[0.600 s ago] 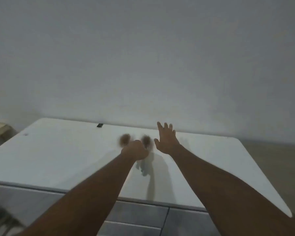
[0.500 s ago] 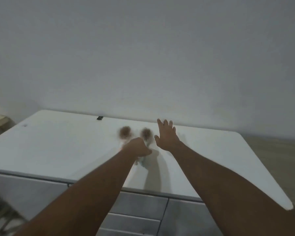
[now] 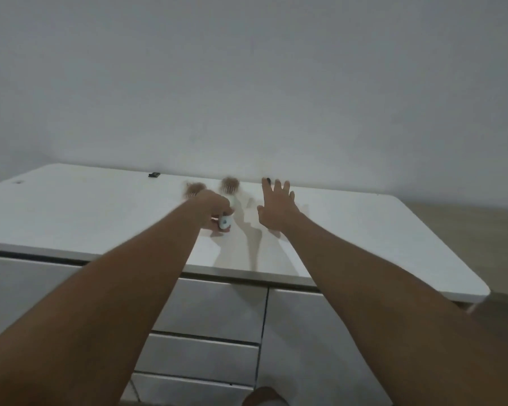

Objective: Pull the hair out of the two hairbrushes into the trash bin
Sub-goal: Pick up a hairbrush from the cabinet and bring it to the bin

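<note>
Your left hand point(image 3: 214, 210) fingers curled round white handle point(image 3: 225, 222); left hairbrush point(image 3: 194, 189), right hairbrush point(image 3: 230, 184) just beyond it; right hand point(image 3: 276, 209) beside, fingers spread.

Single head-worn wide view, forward and down over white tabletop point(image 3: 71, 215).

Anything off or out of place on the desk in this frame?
Nothing spilled or damaged. The left hairbrush and right hairbrush are clogged with brown hair. The left hand grips a brush handle; the right hand is open. No trash bin in view.
</note>
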The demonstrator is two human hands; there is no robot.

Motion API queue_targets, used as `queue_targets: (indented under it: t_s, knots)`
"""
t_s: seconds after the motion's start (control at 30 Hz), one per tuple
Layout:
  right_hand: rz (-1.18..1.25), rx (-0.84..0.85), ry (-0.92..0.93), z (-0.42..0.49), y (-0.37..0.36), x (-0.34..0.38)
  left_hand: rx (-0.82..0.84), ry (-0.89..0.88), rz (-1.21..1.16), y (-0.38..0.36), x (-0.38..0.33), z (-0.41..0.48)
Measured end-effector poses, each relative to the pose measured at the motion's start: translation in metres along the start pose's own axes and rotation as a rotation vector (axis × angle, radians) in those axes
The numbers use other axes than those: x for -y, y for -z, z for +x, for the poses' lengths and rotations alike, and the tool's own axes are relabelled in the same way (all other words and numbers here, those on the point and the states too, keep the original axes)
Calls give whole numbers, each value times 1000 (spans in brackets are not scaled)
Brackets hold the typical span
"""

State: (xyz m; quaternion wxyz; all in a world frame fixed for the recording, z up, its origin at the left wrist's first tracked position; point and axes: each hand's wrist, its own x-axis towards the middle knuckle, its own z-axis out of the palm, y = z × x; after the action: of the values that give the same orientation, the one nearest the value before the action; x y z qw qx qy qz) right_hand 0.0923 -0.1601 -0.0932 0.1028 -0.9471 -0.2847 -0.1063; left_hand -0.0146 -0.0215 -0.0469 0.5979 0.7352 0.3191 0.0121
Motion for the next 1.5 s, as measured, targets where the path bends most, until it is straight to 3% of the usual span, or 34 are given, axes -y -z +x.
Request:
queue_targets:
  t_s: [0.27, 0.67, 1.03, 1.33, 1.5]
  knots:
    - [30, -8, 90, 15, 2, 43, -60, -27, -120, 38, -2, -18]
    - [182, 52, 528, 22, -9, 256, -371, 82, -319, 203, 68, -84]
    - [294, 150, 877, -98, -37, 460, -749, 255, -383, 338, 216, -211]
    - [266, 390, 959, -227, -110, 559, -800, 338, -558, 376, 379, -274]
    - [264, 416, 958, -265, -132, 574, -777, 326, -615, 382, 430, -289]
